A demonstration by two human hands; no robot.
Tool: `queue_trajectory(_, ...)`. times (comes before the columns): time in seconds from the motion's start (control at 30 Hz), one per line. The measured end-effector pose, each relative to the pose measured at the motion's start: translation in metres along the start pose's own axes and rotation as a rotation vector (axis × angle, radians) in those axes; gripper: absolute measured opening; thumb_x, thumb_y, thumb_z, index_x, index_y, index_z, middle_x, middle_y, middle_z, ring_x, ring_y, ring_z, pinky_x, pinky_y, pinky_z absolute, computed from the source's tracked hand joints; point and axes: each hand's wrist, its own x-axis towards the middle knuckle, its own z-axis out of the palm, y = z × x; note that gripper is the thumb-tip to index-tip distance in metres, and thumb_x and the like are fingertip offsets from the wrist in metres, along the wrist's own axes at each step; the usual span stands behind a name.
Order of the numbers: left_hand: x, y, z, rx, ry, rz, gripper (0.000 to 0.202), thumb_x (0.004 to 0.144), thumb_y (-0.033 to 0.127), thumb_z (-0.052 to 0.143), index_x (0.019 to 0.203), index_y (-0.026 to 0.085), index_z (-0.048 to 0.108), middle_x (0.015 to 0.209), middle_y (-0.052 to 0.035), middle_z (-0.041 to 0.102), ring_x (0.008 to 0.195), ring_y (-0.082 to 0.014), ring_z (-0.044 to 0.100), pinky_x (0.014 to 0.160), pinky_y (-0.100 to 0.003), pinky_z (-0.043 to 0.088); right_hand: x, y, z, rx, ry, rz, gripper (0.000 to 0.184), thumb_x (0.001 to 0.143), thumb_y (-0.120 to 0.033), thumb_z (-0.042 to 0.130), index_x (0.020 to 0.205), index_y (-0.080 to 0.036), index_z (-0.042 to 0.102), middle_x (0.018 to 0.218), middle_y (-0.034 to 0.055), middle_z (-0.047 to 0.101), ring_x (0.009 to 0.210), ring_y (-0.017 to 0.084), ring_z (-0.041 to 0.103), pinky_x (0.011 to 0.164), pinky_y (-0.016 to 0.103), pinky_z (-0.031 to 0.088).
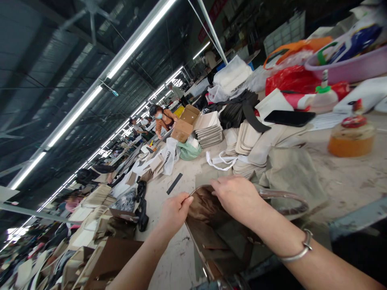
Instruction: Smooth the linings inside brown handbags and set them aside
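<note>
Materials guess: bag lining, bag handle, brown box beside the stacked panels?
Bag lining: thin, soft fabric, perhaps synthetic; loose wrinkles and a slight sheen.
Bag handle: brown, possibly leather or imitation, can't tell which; the uneven glossy highlights suggest clear plastic wrap over it.
Brown box: most likely cardboard; matte tan faces, stiff flat sides.

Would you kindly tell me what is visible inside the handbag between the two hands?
Inside the handbag, wrinkled brown lining shows. The right hand covers part of the opening; the bottom is hidden, so I cannot tell whether anything lies there.
</note>
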Motion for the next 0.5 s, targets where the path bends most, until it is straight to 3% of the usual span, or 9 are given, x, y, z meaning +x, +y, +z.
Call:
queue_trajectory(0.1, -0.003, 0.002, -0.009, -0.12, -0.072, 0.026, 0.028, 0.082, 0.04, 0.055, 0.096, 0.019, 0.067, 0.083, -0.0027, 0.069, 0.073, -0.0178, 0.061, 0.067, -0.026, 0.043, -0.001, 0.002, -0.001, 0.01, -0.006, 0.0, 0.016, 0.081, -0.03, 0.061, 0.09, -0.017, 0.06, 0.078, 0.006, 0.066, 0.072, 0.021, 0.062, 0.063, 0.03, 0.04)
queue_trajectory(0.17, -0.002, 0.004, -0.011, -0.185, -0.062, 0.026, 0.045, 0.077, 0.042, 0.062, 0.116, 0.021, 0.061, 0.107, -0.0054, 0.068, 0.091, -0.022, 0.062, 0.081, -0.03, 0.046, -0.002, 0.001, -0.001, 0.004, -0.005, 0.0, 0.016, 0.081, -0.03, 0.061, 0.091, -0.017, 0.06, 0.079, 0.0063, 0.066, 0.074, 0.021, 0.062, 0.064, 0.031, 0.04)
queue_trajectory(0.23, 0.002, 0.006, -0.009, -0.205, -0.028, 0.023, 0.052, 0.076, 0.045, 0.062, 0.123, 0.022, 0.057, 0.117, -0.0062, 0.064, 0.101, -0.024, 0.061, 0.089, -0.034, 0.045, -0.003, 0.0, -0.001, -0.013, -0.006, 0.003, 0.013, 0.083, -0.026, 0.058, 0.091, -0.017, 0.06, 0.079, 0.0072, 0.066, 0.074, 0.021, 0.062, 0.064, 0.031, 0.04)
queue_trajectory(0.4, 0.018, 0.011, 0.004, -0.12, 0.03, 0.063, 0.028, 0.085, 0.038, 0.05, 0.095, 0.023, 0.07, 0.092, -0.0034, 0.072, 0.082, -0.0195, 0.064, 0.076, -0.029, 0.046, -0.003, -0.001, -0.002, -0.024, -0.002, -0.004, 0.01, 0.086, -0.022, 0.052, 0.091, -0.017, 0.06, 0.078, 0.0072, 0.066, 0.071, 0.02, 0.062, 0.063, 0.029, 0.038)
queue_trajectory(0.5, 0.021, 0.015, 0.008, -0.024, 0.031, 0.085, 0.029, 0.087, 0.033, 0.045, 0.076, 0.02, 0.069, 0.068, -0.0013, 0.066, 0.065, -0.0161, 0.058, 0.062, -0.026, 0.04, -0.001, -0.001, -0.001, -0.012, 0.006, -0.016, 0.012, 0.089, -0.023, 0.05, 0.088, -0.017, 0.06, 0.076, 0.0065, 0.066, 0.07, 0.021, 0.062, 0.063, 0.03, 0.038)
